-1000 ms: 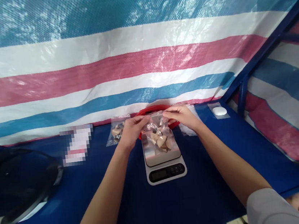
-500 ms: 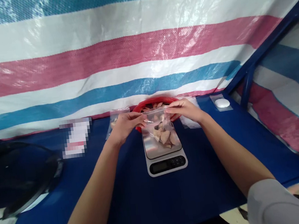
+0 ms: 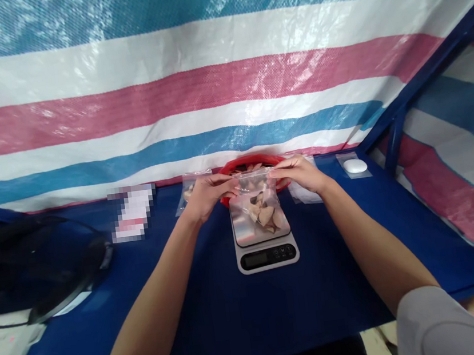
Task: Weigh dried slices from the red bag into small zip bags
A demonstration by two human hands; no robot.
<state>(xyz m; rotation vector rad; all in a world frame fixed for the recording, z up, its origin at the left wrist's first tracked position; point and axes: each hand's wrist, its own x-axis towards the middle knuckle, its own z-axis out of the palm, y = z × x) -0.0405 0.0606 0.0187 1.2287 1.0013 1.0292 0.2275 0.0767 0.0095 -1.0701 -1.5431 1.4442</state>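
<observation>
A clear zip bag [image 3: 261, 200] with several tan, dried-looking slices in its lower part is held by its top edge over a kitchen scale [image 3: 268, 256]. My left hand [image 3: 213, 193] pinches the bag's upper left corner, fingers closed. At the upper right corner, my right hand [image 3: 299, 174] has the same kind of pinch. The slices rest over the scale's metal plate; whether the bag's weight sits on it I cannot tell. Behind the bag stands a red basket [image 3: 252, 160] with more brownish slices, partly hidden by the bag and my hands.
Left of the basket lies another clear bag [image 3: 181, 198] with pale pieces. Clear bags [image 3: 305, 192] lie to its right, then a white oval object [image 3: 355, 166] on a small bag. A black round-rimmed object [image 3: 103, 254] and a white power strip [image 3: 7, 349] occupy the left side.
The camera view has shifted slightly, so everything appears a little farther right. Both hands keep their pinch on the bag's top, with little visible movement relative to the scale.
</observation>
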